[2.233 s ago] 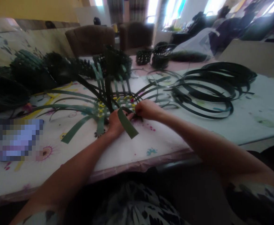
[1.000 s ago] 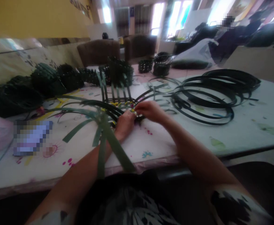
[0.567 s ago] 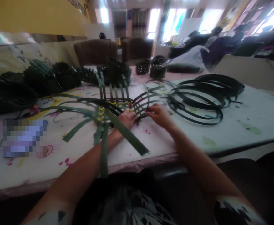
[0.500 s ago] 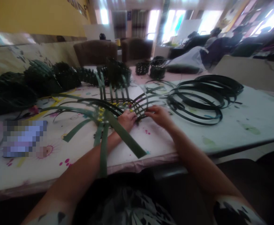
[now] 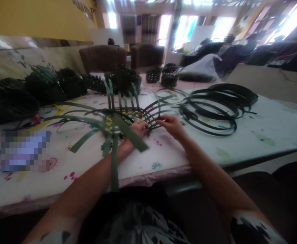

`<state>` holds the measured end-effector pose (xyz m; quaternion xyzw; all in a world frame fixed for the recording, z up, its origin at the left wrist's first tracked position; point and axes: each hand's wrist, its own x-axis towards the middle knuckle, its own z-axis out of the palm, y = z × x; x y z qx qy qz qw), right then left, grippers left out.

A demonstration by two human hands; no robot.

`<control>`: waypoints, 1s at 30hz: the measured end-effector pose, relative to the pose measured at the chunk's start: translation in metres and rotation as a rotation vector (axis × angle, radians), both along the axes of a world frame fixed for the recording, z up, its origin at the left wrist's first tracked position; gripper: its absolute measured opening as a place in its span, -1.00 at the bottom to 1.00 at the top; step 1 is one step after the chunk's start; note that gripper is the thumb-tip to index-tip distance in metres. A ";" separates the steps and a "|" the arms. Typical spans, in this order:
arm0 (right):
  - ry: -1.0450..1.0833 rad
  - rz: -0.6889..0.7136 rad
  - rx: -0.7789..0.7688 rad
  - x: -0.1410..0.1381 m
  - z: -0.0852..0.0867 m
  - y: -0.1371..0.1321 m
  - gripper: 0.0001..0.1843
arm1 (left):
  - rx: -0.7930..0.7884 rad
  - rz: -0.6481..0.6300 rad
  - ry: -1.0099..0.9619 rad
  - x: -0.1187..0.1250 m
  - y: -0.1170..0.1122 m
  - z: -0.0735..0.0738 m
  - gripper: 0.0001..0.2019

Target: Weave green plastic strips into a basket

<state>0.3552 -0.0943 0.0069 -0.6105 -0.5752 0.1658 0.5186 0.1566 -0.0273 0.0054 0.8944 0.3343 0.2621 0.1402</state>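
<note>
A half-woven basket point(image 5: 109, 122) of flat green strips with yellow pieces woven in lies on the table, its loose strip ends fanning out on all sides. My left hand point(image 5: 139, 128) is closed with curled fingers at the basket's near right corner, gripping the woven strips there. Over my left wrist slants a broad green strip point(image 5: 132, 133), its free end pointing toward me. Just to the right, my right hand point(image 5: 171, 124) has thumb and fingers pinched at the end of a green strip on the basket's right side. The exact grip is blurred.
Coils of dark green strip point(image 5: 216, 108) lie to the right. Finished-looking dark woven baskets point(image 5: 46, 84) line the back left, with small ones point(image 5: 169, 75) farther back. A pixelated bluish object point(image 5: 26, 150) is at left. Brown chairs point(image 5: 102, 58) and people point(image 5: 227, 51) are beyond.
The broad strip's free end has drawn up and left, away from the table's front edge. Both hands stay at the basket's right side, nearly unmoved.
</note>
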 end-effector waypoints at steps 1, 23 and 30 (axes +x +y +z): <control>0.012 0.000 0.014 -0.001 0.000 0.000 -0.71 | 0.005 -0.003 -0.007 0.000 0.000 -0.001 -0.94; 0.213 0.001 -0.152 -0.011 0.029 -0.016 -0.55 | -0.031 0.034 -0.015 0.005 -0.002 0.002 -0.95; -0.199 -0.163 0.019 -0.022 0.025 -0.017 -0.76 | -0.052 0.104 0.081 0.007 -0.007 0.008 -0.93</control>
